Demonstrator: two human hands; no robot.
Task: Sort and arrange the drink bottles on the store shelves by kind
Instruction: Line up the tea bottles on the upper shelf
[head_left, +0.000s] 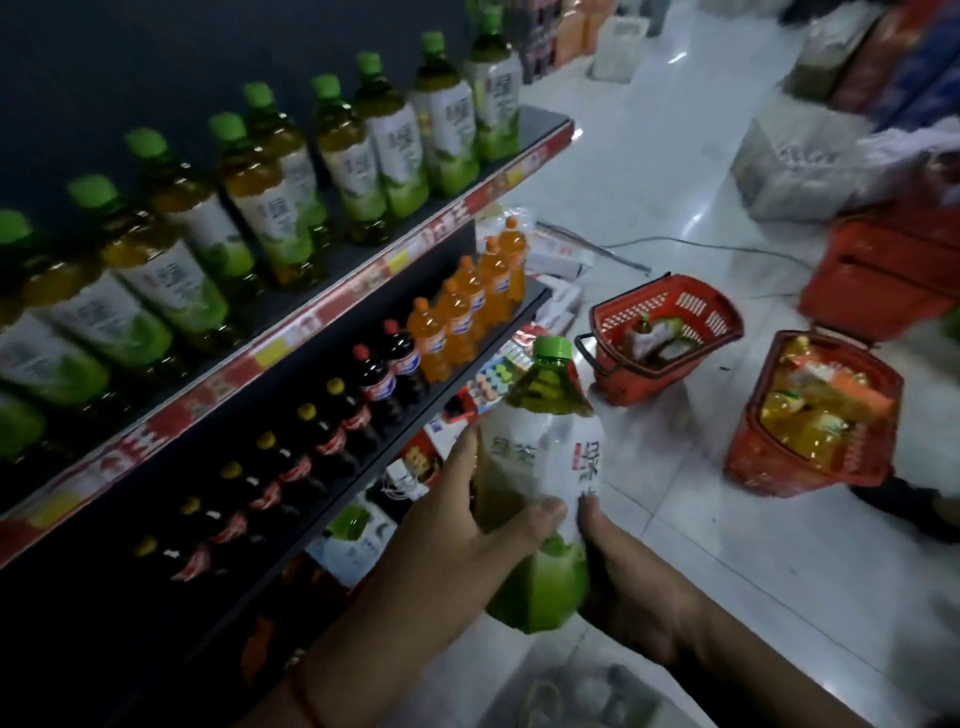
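Dim, underexposed view: the dark metal shelving unit (171, 519) sinks into shadow, while the glossy white tiled floor (649, 171) catches bright glare streaks from overhead. Wide-angle distortion bends the edges, and motion blur softens the far right.

Green-tea bottles (291, 171) crowd the upper shelf (332, 306) (gaps narrow); aisle floor (649, 171) open.

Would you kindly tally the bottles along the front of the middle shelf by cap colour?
Orange-capped bottles: 5
Red-capped bottles: 2
Yellow-capped bottles: 6
Total: 13
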